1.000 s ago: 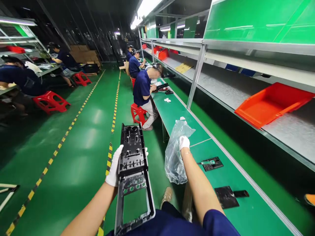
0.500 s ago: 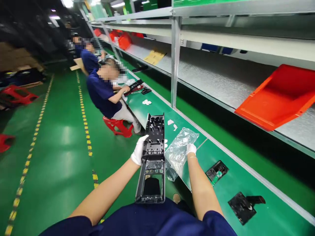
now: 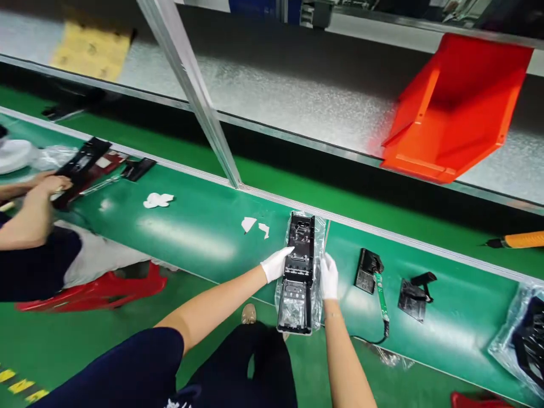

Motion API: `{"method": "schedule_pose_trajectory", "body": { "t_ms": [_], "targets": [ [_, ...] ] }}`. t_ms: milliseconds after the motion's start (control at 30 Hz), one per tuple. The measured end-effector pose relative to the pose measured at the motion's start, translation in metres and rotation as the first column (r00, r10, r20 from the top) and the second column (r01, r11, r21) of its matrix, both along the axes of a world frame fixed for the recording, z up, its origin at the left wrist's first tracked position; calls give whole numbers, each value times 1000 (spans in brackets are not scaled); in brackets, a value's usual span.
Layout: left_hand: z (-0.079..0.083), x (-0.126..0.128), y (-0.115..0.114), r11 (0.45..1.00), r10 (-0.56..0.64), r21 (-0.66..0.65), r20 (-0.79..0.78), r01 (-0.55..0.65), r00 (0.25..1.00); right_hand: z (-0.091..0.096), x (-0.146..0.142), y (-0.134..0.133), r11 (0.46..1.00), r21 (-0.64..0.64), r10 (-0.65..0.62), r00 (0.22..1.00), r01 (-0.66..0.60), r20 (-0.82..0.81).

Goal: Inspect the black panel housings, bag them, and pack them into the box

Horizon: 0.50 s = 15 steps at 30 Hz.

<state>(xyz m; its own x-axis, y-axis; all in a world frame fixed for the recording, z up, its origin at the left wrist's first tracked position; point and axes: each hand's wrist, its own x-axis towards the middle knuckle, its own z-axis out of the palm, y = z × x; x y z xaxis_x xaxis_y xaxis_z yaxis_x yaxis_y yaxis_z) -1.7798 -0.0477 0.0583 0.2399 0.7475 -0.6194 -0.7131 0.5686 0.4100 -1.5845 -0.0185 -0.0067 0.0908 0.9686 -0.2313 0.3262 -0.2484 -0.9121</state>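
Observation:
A long black plastic housing (image 3: 302, 258), with a rectangular opening in its near half, lies lengthwise on a clear plastic bag (image 3: 317, 289) at the bench's front edge. My left hand (image 3: 277, 264), in a white glove, grips the housing's left edge, thumb on top. At the bag's right edge is my right hand (image 3: 329, 277), also gloved, with its fingers drawn together on the film; the fingertips are partly hidden. To the right lie a small black part with a green circuit board (image 3: 381, 294) and cable, and a black plate with a handle-like piece (image 3: 414, 297).
White scraps (image 3: 249, 224) and white pads (image 3: 158, 199) lie leftward on the green bench (image 3: 199, 238). A co-worker's hands (image 3: 51, 184) hold a black part at far left. A red bin (image 3: 459, 113) sits on the shelf above; an orange-handled tool (image 3: 525, 240) hangs at right.
The view has swung right and down toward the bench. The black housing has moved from in front of my body onto the clear bag, still in my left hand.

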Motion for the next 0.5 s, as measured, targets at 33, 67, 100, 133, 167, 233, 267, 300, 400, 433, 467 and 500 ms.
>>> {"method": "schedule_pose_trajectory", "body": {
  "t_ms": [33,67,100,133,167,233,267,300,400,433,467,500],
  "targets": [
    [-13,6,7,1000,-7,14,-3,7,1000,-8,7,-12,1000,-10,-7,1000,7,12],
    [-26,11,12,999,-10,34,-9,10,1000,-16,12,-22,1000,-17,-16,1000,16,25],
    [-39,15,17,998,-9,56,-17,10,1000,-25,17,-30,1000,-20,-23,999,24,37],
    [-51,18,21,997,-5,79,-28,7,1000,-32,20,-35,999,-19,-27,998,28,48],
    [-64,20,25,995,-2,99,-41,6,999,-40,22,-38,999,-16,-27,998,28,58],
    [-85,21,29,992,-12,128,-74,21,997,-52,25,-40,1000,-1,-9,997,9,78],
    [-95,19,31,990,-26,136,-91,39,995,-56,26,-41,1000,9,10,996,-10,87],
    [-102,15,32,989,-40,141,-100,54,994,-61,27,-41,999,20,31,995,-33,96],
    [-116,-4,38,955,-164,194,-280,223,946,-69,31,-44,993,59,95,988,-103,118],
    [-118,-13,41,922,-224,208,-404,327,887,-71,32,-45,990,72,112,986,-121,122],
    [-119,-21,44,896,-247,209,-497,391,832,-73,33,-47,987,87,126,984,-138,129],
    [-120,-30,49,875,-235,220,-587,432,775,-74,34,-48,983,103,136,980,-152,143]
  ]
}}
